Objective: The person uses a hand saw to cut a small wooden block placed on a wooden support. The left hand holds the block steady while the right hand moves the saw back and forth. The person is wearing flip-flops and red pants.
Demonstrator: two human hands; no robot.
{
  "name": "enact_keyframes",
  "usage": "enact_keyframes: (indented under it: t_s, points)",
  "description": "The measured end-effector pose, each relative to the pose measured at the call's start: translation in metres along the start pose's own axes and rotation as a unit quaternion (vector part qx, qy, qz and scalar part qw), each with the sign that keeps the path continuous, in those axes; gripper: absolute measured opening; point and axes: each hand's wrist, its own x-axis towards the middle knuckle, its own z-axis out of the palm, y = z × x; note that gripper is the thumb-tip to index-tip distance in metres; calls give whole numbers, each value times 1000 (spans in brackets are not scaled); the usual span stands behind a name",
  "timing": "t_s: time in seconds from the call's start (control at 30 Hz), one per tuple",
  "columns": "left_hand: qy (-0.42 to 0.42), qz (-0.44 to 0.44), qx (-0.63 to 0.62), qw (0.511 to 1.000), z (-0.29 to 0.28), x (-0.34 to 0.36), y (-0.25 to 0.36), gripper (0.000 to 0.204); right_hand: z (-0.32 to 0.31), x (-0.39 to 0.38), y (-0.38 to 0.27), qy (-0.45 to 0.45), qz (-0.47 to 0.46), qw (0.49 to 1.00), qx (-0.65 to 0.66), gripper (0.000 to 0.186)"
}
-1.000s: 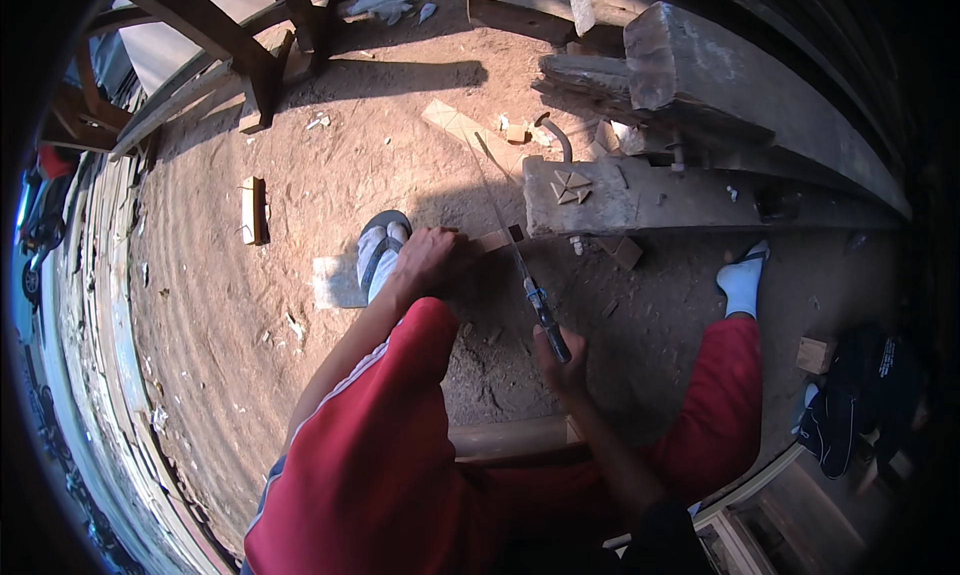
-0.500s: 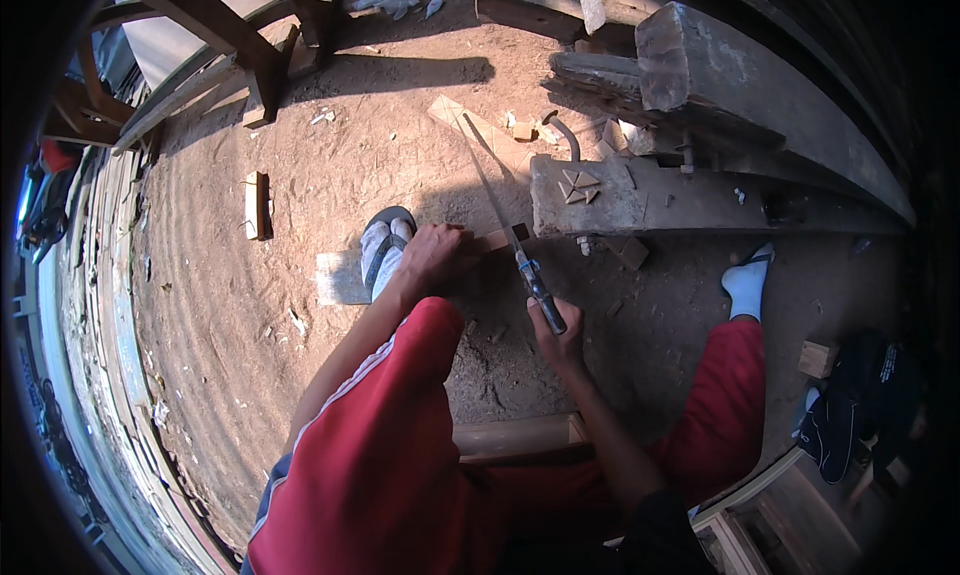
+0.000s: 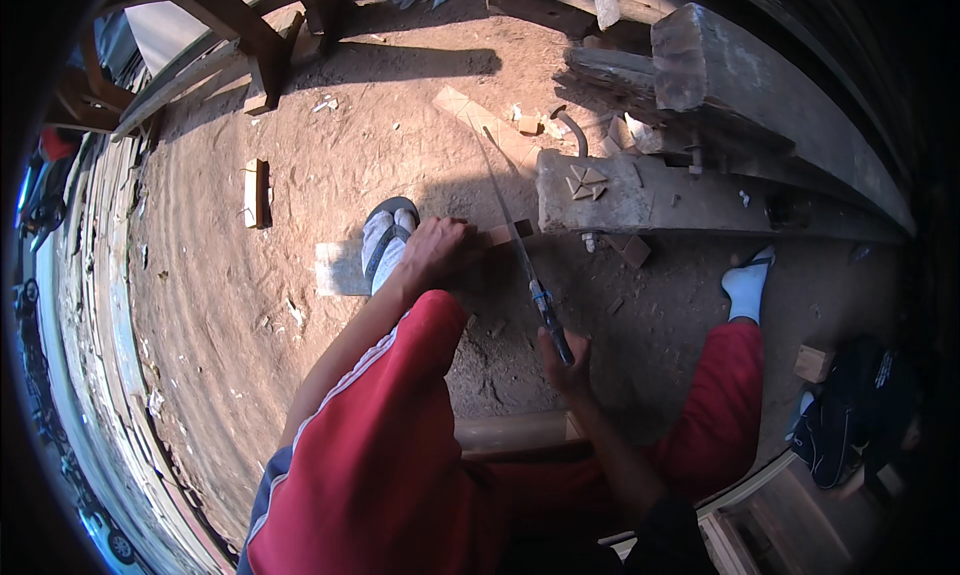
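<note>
My right hand (image 3: 566, 363) is closed round the dark handle of a handsaw (image 3: 519, 225), near the middle of the view. The long thin blade points away from me and slightly left. It crosses a small reddish-brown piece of wood (image 3: 497, 236) close to its right end. My left hand (image 3: 437, 247) grips that piece at its left side, beside my sandalled left foot (image 3: 388, 237). The fingers' undersides are hidden, and I cannot tell how deep the blade sits in the wood.
A heavy timber beam (image 3: 690, 197) lies to the right, with small wooden triangles (image 3: 586, 183) on its end. A wood block (image 3: 255, 193) and a flat board (image 3: 341, 269) lie on the dirt at left. A dark bag-like cloth (image 3: 850, 410) is at lower right.
My right hand has drawn the saw back toward me, so the blade crosses the wood nearer its tip. My left hand stays on the wood piece.
</note>
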Motion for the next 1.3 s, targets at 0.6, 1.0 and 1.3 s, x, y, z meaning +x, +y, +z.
enact_keyframes:
  t_s: [0.6, 1.0, 1.3]
  points:
    - [-33, -33, 26, 999, 21, -9, -15, 17, -3, -28, 26, 20, 13, 1000, 9, 44]
    - [-17, -17, 24, 999, 25, -7, -14, 22, -33, -62, 148, 128, -319, 901, -265, 42]
    - [-25, -11, 26, 999, 33, -10, -19, 31, -21, -50, 29, -9, 65, 998, -2, 42]
